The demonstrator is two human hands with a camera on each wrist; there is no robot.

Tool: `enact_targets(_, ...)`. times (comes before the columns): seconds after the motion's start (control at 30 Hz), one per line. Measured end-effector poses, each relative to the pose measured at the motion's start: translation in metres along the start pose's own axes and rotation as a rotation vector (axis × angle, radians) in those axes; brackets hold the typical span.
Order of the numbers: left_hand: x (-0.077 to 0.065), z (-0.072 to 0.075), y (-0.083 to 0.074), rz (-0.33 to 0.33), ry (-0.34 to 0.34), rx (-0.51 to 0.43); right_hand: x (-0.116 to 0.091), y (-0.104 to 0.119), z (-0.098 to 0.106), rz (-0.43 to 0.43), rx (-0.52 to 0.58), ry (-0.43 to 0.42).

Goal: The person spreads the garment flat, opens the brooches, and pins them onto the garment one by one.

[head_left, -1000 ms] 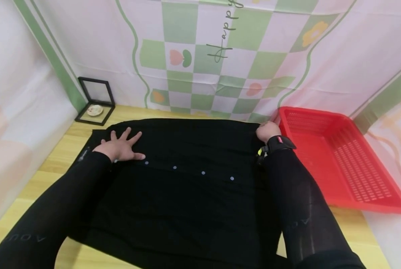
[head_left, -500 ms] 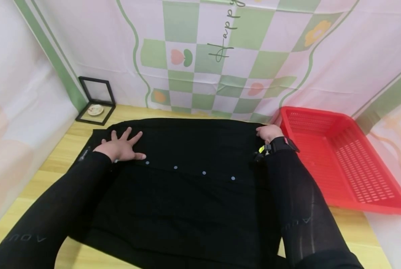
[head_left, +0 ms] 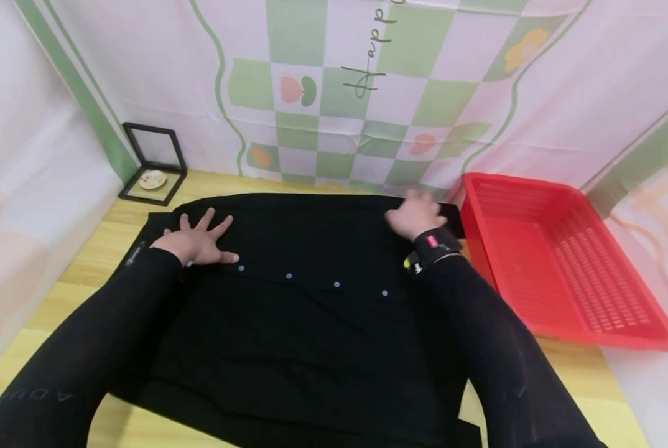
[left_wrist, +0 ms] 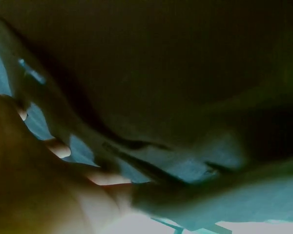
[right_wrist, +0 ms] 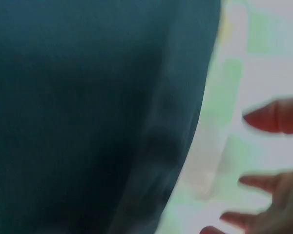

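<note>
A black button-up shirt (head_left: 311, 348) lies spread over the wooden table, a row of small pale buttons (head_left: 288, 275) running across it. My left hand (head_left: 199, 242) rests on the shirt's left part with fingers fanned out, the thumb beside the leftmost visible button. At the far right part of the shirt, my right hand (head_left: 416, 216) hovers over the back edge, its fingers spread and slightly blurred. The right wrist view shows the shirt's dark edge (right_wrist: 185, 97) and, apart from it, the fingers holding nothing. Dark folded cloth (left_wrist: 136, 97) fills most of the left wrist view.
A red plastic basket (head_left: 482, 249) stands at the right, close to the shirt's back right corner. In the back left corner is a black hinged frame (head_left: 168, 196) with a small pale round thing (head_left: 152, 180) on it. A patterned curtain (head_left: 345, 137) hangs behind the table (head_left: 60, 298).
My right hand has let go of the shirt's back right corner, moved left and spread its fingers. The corner now shows beside the basket. My left hand stays in place.
</note>
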State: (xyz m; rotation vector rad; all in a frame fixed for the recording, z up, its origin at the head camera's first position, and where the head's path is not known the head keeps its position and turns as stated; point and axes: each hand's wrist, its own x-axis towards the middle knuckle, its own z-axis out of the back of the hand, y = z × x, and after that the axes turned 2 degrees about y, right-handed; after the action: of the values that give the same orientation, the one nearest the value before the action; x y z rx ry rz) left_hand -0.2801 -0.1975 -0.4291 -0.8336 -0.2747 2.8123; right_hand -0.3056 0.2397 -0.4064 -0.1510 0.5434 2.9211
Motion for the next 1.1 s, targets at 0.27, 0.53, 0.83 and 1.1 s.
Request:
enact_targets(0.27, 0.001, 0.001, 0.001, 0.022, 0.025, 0.016, -0.028, 0.016, -0.031, 0.077, -0.131, 0.418)
enact_targets(0.53, -0.002, 0.002, 0.001, 0.005, 0.025, 0.006, -0.019, -0.032, -0.017, -0.007, -0.111, 0.398)
enact_targets(0.83, 0.001, 0.004, -0.007, 0.01, 0.044, 0.017, -0.056, -0.016, -0.021, 0.07, -0.198, 0.321)
enact_targets(1.1, -0.006, 0.005, 0.003, -0.025, -0.006, -0.009, -0.082, -0.022, -0.016, 0.167, -0.257, 0.369)
